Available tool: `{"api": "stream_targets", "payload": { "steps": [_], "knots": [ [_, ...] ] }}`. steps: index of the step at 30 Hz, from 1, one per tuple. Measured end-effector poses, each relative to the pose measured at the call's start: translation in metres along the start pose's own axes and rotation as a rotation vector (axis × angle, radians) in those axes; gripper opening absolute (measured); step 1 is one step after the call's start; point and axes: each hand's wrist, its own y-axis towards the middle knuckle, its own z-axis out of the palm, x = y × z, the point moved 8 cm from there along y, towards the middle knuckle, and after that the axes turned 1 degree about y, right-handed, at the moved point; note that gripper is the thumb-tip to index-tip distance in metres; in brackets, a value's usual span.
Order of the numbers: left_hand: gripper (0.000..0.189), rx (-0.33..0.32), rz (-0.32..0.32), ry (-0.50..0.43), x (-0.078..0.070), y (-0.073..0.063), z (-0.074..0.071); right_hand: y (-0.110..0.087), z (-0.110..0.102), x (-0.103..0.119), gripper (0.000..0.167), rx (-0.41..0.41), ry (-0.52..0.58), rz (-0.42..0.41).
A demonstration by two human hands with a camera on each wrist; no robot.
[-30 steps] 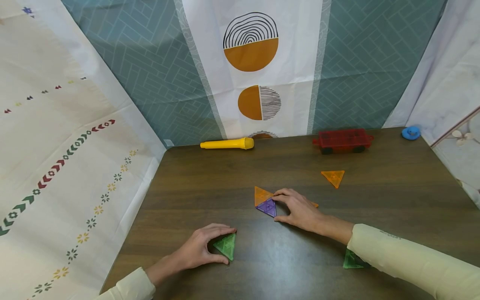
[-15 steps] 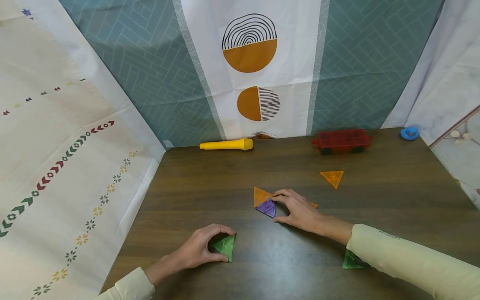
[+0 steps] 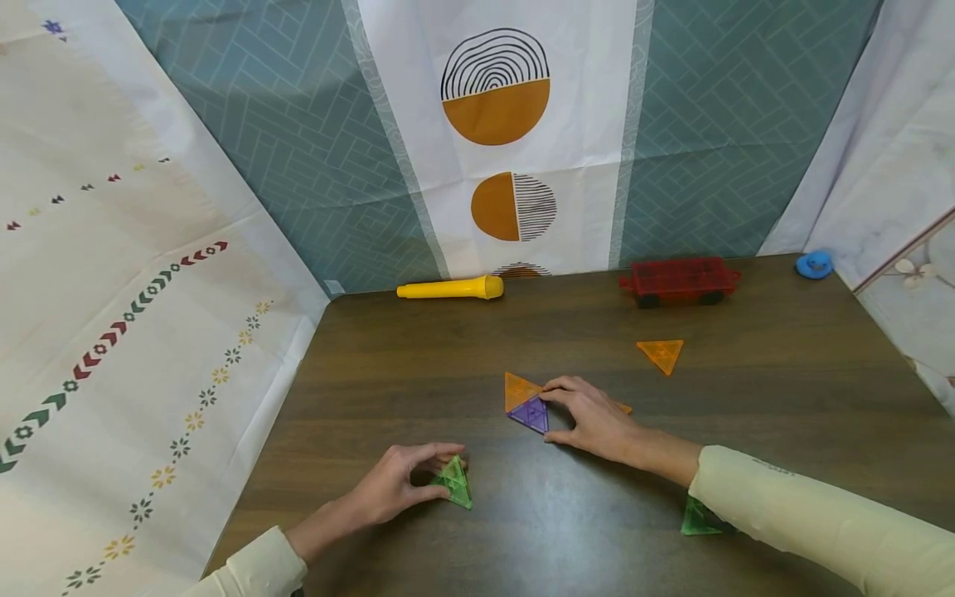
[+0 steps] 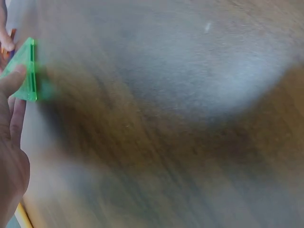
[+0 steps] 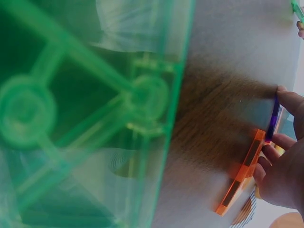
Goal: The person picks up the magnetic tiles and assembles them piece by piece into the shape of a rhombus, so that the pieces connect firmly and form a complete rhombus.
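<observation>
My left hand (image 3: 388,489) pinches a green triangular magnetic tile (image 3: 458,487) between thumb and fingers. The tile is tilted up; in the left wrist view its ribbed edge (image 4: 32,71) faces the camera. Farther right, my right hand (image 3: 593,421) holds a purple triangular tile (image 3: 529,414) by its edge, thumb at one corner and index finger at another. The purple tile lies flat against an orange triangular tile (image 3: 518,390). Another orange tile (image 3: 626,408) is mostly hidden behind the right hand; the right wrist view shows its long edge (image 5: 240,175) beside the fingers.
A second green tile (image 3: 700,518) lies partly under the right sleeve. One loose orange triangle (image 3: 662,356) is farther back. Along the table's (image 3: 358,356) rear edge are a yellow toy microphone (image 3: 451,288), a red wheeled toy base (image 3: 681,280) and a blue toy (image 3: 814,264).
The left hand has tipped the green tile up from its flatter position, its fingers now curling behind it. My right hand and the purple tile stay where they were.
</observation>
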Motion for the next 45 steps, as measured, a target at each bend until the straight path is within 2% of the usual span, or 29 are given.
{"api": "stream_targets", "payload": {
  "steps": [4,9,13,16,23,29,39,45],
  "knots": [
    [0.047,-0.008,-0.036,-0.061,0.003,0.004,-0.005,0.0,0.0,0.0,0.065,-0.001,0.002,-0.001],
    [0.029,-0.022,-0.119,-0.135,0.009,0.01,-0.013,-0.001,0.001,-0.001,0.065,0.0,0.0,-0.001],
    [0.023,-0.032,-0.169,-0.14,0.014,0.02,-0.02,-0.001,0.001,-0.002,0.065,-0.001,-0.002,0.001],
    [0.023,-0.041,-0.184,-0.129,0.014,0.028,-0.026,-0.001,0.001,-0.001,0.065,-0.004,0.002,0.001],
    [0.023,-0.064,-0.159,-0.086,0.007,0.051,-0.037,-0.001,0.001,-0.002,0.064,-0.004,-0.001,0.002],
    [0.023,-0.072,-0.114,-0.086,0.001,0.068,-0.039,-0.001,0.001,-0.001,0.064,-0.008,0.001,-0.005],
    [0.02,0.004,-0.096,-0.082,-0.001,0.096,-0.02,0.0,0.001,-0.003,0.064,-0.01,-0.007,-0.001],
    [0.02,0.015,-0.078,-0.043,0.002,0.107,-0.007,0.001,0.0,-0.003,0.064,-0.006,-0.009,-0.009]
  ]
}}
